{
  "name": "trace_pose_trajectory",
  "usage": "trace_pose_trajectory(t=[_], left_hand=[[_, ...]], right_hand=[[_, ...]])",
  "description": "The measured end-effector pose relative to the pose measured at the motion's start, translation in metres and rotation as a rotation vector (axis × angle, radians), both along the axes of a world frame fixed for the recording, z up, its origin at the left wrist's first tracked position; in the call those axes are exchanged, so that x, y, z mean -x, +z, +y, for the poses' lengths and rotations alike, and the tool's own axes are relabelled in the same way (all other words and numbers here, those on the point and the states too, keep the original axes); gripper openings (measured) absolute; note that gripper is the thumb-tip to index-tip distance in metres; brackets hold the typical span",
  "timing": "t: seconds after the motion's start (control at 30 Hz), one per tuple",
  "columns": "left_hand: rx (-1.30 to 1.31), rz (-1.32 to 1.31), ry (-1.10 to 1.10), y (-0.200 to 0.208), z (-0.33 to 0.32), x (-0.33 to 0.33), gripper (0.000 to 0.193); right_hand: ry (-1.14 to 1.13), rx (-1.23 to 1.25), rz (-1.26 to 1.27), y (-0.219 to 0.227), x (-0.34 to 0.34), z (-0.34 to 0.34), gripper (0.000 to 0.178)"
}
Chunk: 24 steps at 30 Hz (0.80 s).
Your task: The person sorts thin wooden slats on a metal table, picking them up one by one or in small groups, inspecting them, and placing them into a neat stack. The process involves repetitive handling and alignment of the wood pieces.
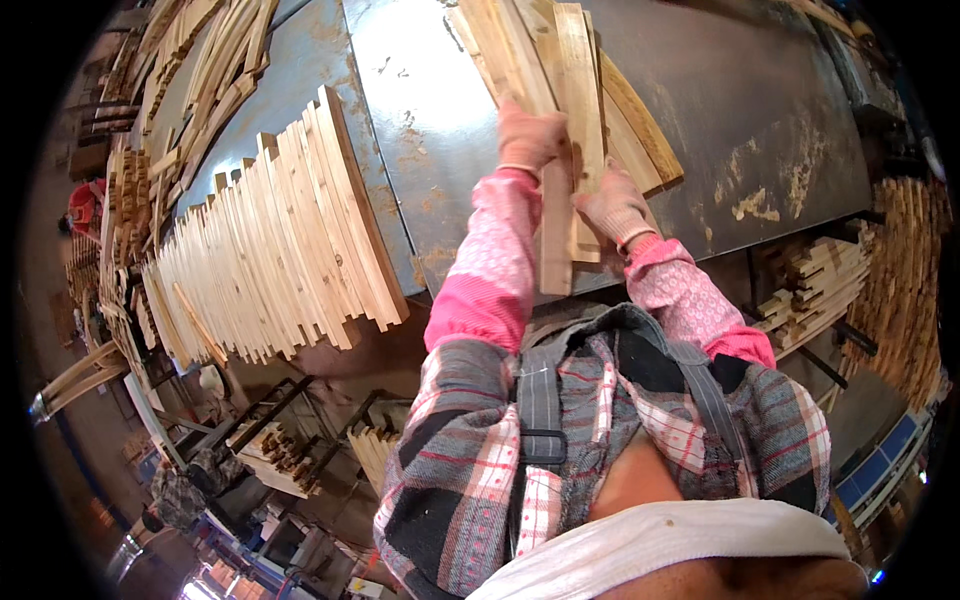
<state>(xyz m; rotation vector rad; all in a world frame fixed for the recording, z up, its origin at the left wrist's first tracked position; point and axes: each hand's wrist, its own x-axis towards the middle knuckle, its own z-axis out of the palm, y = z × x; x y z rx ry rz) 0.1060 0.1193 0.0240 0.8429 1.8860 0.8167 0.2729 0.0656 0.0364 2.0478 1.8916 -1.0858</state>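
Both my hands wear pale knitted gloves below pink patterned sleeves. My left hand (530,138) is closed round the edge of a long wooden board (515,50) in a loose, fanned group on the metal table (740,100). Lower and to the right, my right hand (612,205) grips the near part of another wooden board (578,90); its fingertips are partly hidden. Under and beside these lie more boards, among them a wider one with a darker edge (642,115), slanting out to the right.
To the left, a long row of wooden strips (270,235) lies side by side, their ends reaching past the table's near edge. More strips (215,90) are heaped at the far left. Stacked wood (820,285) sits on a rack at right, beside a larger pile (900,290).
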Motion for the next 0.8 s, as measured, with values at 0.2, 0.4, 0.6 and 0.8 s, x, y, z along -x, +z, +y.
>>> trace_pose_trajectory(t=[0.2, 0.4, 0.6, 0.8], left_hand=[[-0.425, -0.935, 0.191, 0.047, -0.092, 0.039, 0.048], [-0.105, -0.759, 0.284, -0.011, -0.198, 0.083, 0.058], [-0.103, -0.795, 0.353, -0.027, -0.214, 0.021, 0.046], [-0.148, -0.678, 0.484, -0.025, -0.255, 0.041, 0.051]], right_hand=[[-0.064, 0.014, 0.128, -0.033, -0.019, 0.001, 0.074], [-0.129, 0.211, 0.236, -0.038, -0.015, -0.041, 0.055], [-0.380, 0.364, 0.824, -0.006, -0.023, -0.032, 0.041], [-0.252, 0.181, 0.748, 0.000, -0.027, -0.041, 0.041]])
